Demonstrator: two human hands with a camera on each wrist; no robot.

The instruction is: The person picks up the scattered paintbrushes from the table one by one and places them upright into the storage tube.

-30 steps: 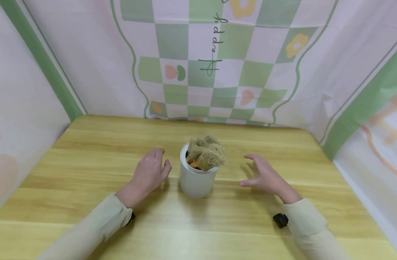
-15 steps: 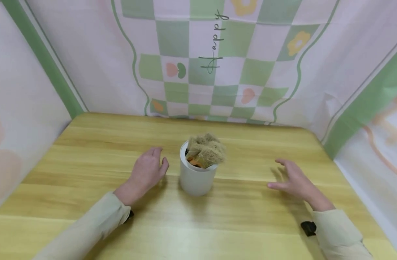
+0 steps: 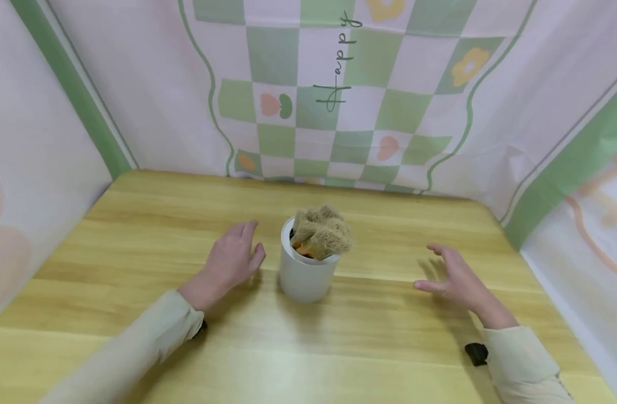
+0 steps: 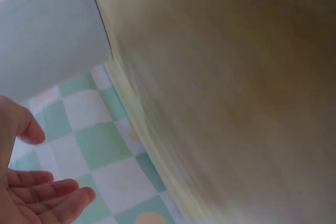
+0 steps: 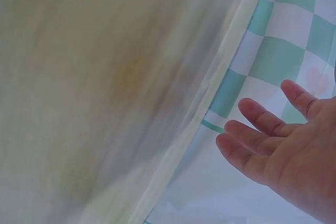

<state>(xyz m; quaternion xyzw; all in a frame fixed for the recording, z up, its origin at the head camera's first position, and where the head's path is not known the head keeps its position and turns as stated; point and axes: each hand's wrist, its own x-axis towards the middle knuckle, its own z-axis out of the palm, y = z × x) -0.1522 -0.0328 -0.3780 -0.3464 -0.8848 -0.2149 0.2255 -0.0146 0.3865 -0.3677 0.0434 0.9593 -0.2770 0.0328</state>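
A white cylindrical pot (image 3: pixel 307 279) stands upright near the middle of the wooden table. Out of its top bulges a tan, fibrous, mesh-like bundle (image 3: pixel 322 231), with a bit of orange (image 3: pixel 308 250) showing beneath. Just left of the pot is my left hand (image 3: pixel 231 258), thumb and fingers apart and holding nothing. In the left wrist view the pot's side (image 4: pixel 52 32) rises beyond that hand's relaxed fingers (image 4: pixel 47 190). My right hand (image 3: pixel 457 280) is farther off to the right, thumb spread from the fingers, and the right wrist view shows its fingers (image 5: pixel 262 129) holding nothing.
The wooden table (image 3: pixel 268 359) extends around the pot on all sides. Behind it hangs a checked green-and-white cloth (image 3: pixel 318 112) with "Happy" written on it. Pale cloth walls (image 3: pixel 45 140) flank the left and right edges. Black wrist devices (image 3: pixel 476 354) sit at the cuffs.
My right hand has moved away to the right from the pot, then stayed about there. The left hand and the pot have hardly moved; the view has shifted slightly.
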